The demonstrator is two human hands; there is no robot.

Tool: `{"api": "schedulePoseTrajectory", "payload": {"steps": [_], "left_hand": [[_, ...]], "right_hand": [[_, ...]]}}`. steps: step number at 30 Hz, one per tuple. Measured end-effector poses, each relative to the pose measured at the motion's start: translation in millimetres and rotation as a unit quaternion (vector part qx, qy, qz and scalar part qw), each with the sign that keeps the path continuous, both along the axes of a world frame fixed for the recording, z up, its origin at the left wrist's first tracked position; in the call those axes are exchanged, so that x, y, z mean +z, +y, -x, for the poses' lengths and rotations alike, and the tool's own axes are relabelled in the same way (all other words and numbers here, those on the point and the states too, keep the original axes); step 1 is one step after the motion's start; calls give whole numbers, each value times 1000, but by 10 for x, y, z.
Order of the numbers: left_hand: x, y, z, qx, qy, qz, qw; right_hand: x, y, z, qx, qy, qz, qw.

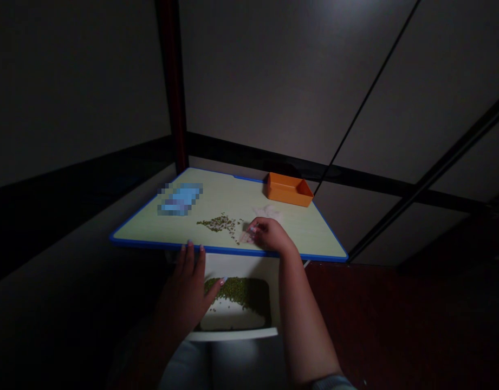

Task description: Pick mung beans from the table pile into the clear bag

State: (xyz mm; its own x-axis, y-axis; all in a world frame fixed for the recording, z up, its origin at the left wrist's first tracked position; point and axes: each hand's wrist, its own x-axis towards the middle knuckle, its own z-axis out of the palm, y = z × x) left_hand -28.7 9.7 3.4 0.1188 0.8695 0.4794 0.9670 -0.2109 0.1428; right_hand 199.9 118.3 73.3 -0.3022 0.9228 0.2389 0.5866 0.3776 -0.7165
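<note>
On the counter [314,233], left of your right hand [269,233], find the loose beans [219,222]. Judge the work as underway: a scattered patch remains on the top, and a larger mass of banked beans [243,291] sits in the white bin [241,264] just below the near edge. Note that one view does not establish which way beans are being transferred, so a finished share cannot be stated. What plainly remains to handle is the scatter beside your fingers. The front wall of the orange box [287,194] hides part of its floor; do not count its contents.

Orientation: the loose beans form a ragged strip. Its long axis runs left to right, roughly along the near edge, with the right end angled slightly toward you. The left end tapers; the right end breaks up at your fingers. The banked beans lie against the far and right sides of the bin, leaving pale floor toward the near left.

Hand state: your right hand is curled, fingertips lowered at the right end of the strip; you cannot tell from this view whether anything is pinched. Your left hand [188,287] is spread with no object visible in it, fingertips at the blue edge [151,242], thumb over the bin. Beyond the right hand lies a pale heap [269,211], too blurred to identify.
</note>
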Motion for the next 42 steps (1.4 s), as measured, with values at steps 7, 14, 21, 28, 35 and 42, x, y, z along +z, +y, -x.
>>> {"api": "schedulePoseTrajectory", "payload": {"steps": [7,14,21,28,35,42], "left_hand": [[6,-12,-3,3,-4,11,1000],[4,-5,-4,0,-3,5,1000],[5,-13,-1,2,-1,4,1000],[14,-17,-5,5,0,8,1000],[2,-10,-4,-1,-1,5,1000],[-4,-12,4,0,-7,8,1000]], "right_hand": [[13,-27,13,34,22,43,998],[-19,-2,-5,-3,-26,-10,1000],[13,-14,43,-30,-53,-19,998],[-4,-4,45,10,-11,2,1000],[-20,-10,50,37,42,72,996],[-9,-1,40,22,28,28,999]]}}
